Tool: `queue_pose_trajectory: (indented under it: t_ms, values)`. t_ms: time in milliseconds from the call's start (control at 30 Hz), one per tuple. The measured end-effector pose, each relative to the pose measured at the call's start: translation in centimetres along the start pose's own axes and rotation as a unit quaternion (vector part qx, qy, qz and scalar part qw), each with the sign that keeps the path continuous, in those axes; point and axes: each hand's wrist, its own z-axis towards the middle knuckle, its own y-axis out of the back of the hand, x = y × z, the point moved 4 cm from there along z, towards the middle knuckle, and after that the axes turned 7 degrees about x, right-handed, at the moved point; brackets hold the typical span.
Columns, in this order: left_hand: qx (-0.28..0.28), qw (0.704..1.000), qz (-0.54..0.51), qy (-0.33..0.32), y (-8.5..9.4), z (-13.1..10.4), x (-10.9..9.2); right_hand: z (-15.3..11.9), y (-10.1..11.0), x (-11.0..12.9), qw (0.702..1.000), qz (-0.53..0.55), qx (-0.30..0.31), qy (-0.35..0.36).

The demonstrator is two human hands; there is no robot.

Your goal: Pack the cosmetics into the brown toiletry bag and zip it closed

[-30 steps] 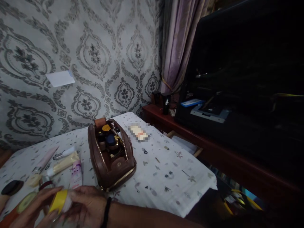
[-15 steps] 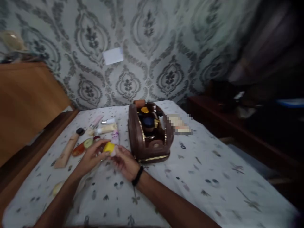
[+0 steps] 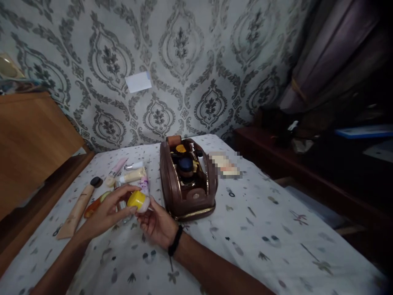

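Observation:
A small jar (image 3: 138, 200) with a yellow lid and a whitish base is held between both hands, above the patterned sheet. My left hand (image 3: 111, 209) grips the yellow lid with thumb and fingers. On the other side, my right hand (image 3: 159, 223) pinches the pale base, its other fingers curled below. Just to the right stands a brown toiletry bag (image 3: 167, 188), unzipped, with several cosmetics inside, among them a dark-lidded jar (image 3: 186, 166). Behind and left of the hands lie a cream tube (image 3: 133, 175) and a large beige tube (image 3: 76, 211) with a black cap.
An orange bottle (image 3: 92, 207) lies partly behind my left hand, near a pink tube (image 3: 119, 166). A blurred-out flat item (image 3: 224, 165) rests right of the bag. Wooden furniture (image 3: 37, 135) borders the left side, and a patterned wall (image 3: 181, 82) stands behind.
The view has shifted slightly and sharpened. Both hands still hold the jar, which now shows more of its yellow lid and sits slightly lower and further left in view.

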Motion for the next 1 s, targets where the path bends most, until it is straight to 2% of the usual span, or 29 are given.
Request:
queue_pose_trajectory:
  t_ms: [167,233,367,500,633,833,1000]
  values:
    - [0.026,1.0,-0.004,-0.007,0.3,1.1,-1.9,0.0,0.2,-0.5,1.0,0.004,-0.002,-0.009]
    - [0.027,0.999,-0.018,-0.032,0.2,1.9,-3.4,-0.1,0.2,-0.5,1.0,0.008,0.008,-0.007]
    - [-0.005,0.997,-0.03,-0.077,-0.1,4.3,-6.7,-0.3,0.3,-0.2,1.0,0.003,0.022,0.006]
    - [-0.018,0.99,0.033,-0.134,-0.8,7.7,-9.4,-0.2,0.6,-0.2,1.0,0.0,0.005,0.004]
    - [-0.015,0.971,0.151,-0.185,-1.7,11.1,-11.2,0.0,0.5,-0.1,1.0,0.004,0.002,-0.004]
    - [0.112,0.931,0.3,-0.176,-4.1,13.6,-12.4,0.1,0.6,0.2,1.0,0.009,0.011,-0.009]
    - [0.225,0.852,0.442,-0.167,-6.3,14.0,-13.7,0.1,0.8,0.1,1.0,0.015,0.022,-0.01]
